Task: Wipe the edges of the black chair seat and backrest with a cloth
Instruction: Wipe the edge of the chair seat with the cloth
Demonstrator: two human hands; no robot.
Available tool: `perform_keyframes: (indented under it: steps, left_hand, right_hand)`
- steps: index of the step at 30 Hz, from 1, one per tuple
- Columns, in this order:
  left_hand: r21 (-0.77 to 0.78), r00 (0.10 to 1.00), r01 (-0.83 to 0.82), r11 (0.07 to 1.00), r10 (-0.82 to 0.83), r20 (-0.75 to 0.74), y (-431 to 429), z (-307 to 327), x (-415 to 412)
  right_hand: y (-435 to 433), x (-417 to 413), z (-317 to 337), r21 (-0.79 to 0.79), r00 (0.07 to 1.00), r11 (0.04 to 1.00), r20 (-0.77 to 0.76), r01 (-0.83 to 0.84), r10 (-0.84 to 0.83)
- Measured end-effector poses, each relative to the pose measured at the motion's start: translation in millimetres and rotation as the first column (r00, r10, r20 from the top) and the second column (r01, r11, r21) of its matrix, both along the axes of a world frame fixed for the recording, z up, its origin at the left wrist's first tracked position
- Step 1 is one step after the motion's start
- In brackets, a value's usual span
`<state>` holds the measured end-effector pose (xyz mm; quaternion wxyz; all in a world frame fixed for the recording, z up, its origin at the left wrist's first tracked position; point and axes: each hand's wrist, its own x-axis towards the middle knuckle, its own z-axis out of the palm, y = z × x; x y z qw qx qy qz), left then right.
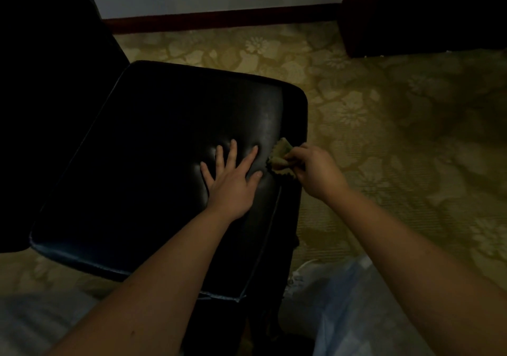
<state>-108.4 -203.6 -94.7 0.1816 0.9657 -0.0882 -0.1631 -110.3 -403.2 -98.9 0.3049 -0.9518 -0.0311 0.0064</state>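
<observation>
Chair seat [153, 163], one, glossy black, rounded corners, left hand [230, 183] flat with fingers spread, right hand [315, 169] pinching one crumpled greenish cloth [279, 155] at right edge.

Your left forearm [164, 287] and right forearm [411, 246] are bare along the whole length in view, down to your left hand [233, 180] and right hand [315, 172]. A small dark speck sits on the left forearm near the bottom edge. Over your right leg lies a pale bluish-white garment of soft, creased fabric [356, 301]. At its upper edge there is a whitish, rough-textured patch [297, 276], too dim to identify. In the lower left corner you have a blurred pale grey fabric with faint stripes [33, 322]; whether it is the same garment cannot be told.
</observation>
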Motion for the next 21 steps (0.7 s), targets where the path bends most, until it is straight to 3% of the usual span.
perform_keyframes:
  steps: [7, 12, 16, 21]
  left_hand:
    - [-0.059, 0.988, 0.148, 0.987, -0.146, 0.043, 19, 4, -16]
    - [-0.004, 0.947, 0.309, 0.951, -0.307, 0.099, 60, 1, -43]
    - [0.091, 0.945, 0.311, 0.946, -0.318, 0.075, 65, -4, -47]
    - [0.054, 0.942, 0.325, 0.944, -0.328, 0.076, 68, -4, -47]
  right_hand:
    - [11, 2, -6, 0.043, 0.985, 0.984, -0.021, 0.173, -0.172]
    - [13, -3, -4, 0.05, 0.986, 0.985, -0.036, 0.163, -0.161]
    - [20, -35, -2, 0.095, 0.994, 0.99, -0.018, 0.106, -0.105]
    - [19, -34, 0, 0.036, 0.997, 0.997, -0.035, 0.07, -0.068]
